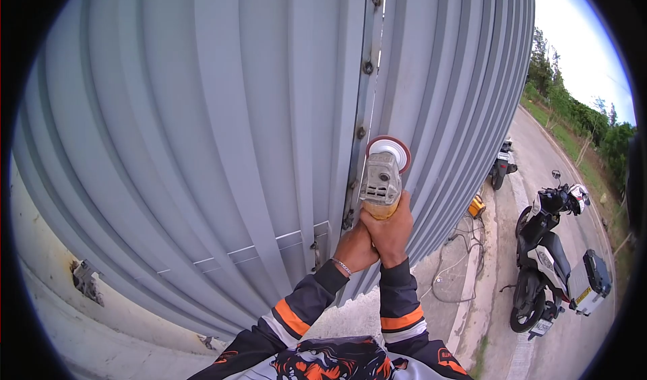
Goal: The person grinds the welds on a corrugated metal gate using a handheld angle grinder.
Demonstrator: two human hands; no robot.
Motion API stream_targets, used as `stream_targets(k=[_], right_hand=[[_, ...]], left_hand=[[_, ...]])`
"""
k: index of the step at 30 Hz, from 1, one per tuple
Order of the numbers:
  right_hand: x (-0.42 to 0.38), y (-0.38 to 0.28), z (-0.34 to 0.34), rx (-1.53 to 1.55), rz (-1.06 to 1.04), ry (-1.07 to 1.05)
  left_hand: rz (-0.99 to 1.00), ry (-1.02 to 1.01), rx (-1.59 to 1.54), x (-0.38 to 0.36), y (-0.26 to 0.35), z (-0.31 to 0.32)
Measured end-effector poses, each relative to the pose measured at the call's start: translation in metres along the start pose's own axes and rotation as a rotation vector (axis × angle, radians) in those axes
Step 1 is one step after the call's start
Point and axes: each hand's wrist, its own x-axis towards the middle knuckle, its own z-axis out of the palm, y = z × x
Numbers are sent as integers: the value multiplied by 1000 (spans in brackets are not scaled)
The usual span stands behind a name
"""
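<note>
Both my hands are wrapped round the yellow body of an angle grinder, held up in front of a grey corrugated metal panel. Its round disc has a reddish-brown rim and overlaps the right side of a vertical metal strip in this view. Dark weld spots run along that strip. My right hand grips the grinder from the right, just below its grey head. Lower and to the left, my left hand closes round the grinder's rear, its fingers partly hidden behind the right hand.
A latch or bolt sits low on the panel, left of my hands. On the ground to the right lie cables and a yellow machine. A motorcycle with a rear box stands on the road, another farther back.
</note>
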Motion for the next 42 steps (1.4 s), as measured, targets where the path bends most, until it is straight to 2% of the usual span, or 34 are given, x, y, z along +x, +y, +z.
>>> stream_targets(k=[11,17,22,28,31,37,40,42], right_hand=[[25,-12,-6,-48,-88,-20],[24,-13,-7,-30,-74,-48],[24,-21,-7,-27,-77,-30],[26,-21,-2,21,-104,4],[27,-20,-3,10,-117,-11],[28,-21,-2,14,-50,-12],[29,-24,-5,7,-132,-15],[29,-27,-5,20,-102,-15]], left_hand=[[45,39,-40,19,22,-14],[-54,45,-39,10,40,-24],[63,85,15,8,40,-27],[-66,82,41,12,37,-26],[-29,92,75,10,46,-31],[-84,67,48,13,48,-31],[-77,74,25,13,46,-29],[-66,83,33,12,48,-31]])
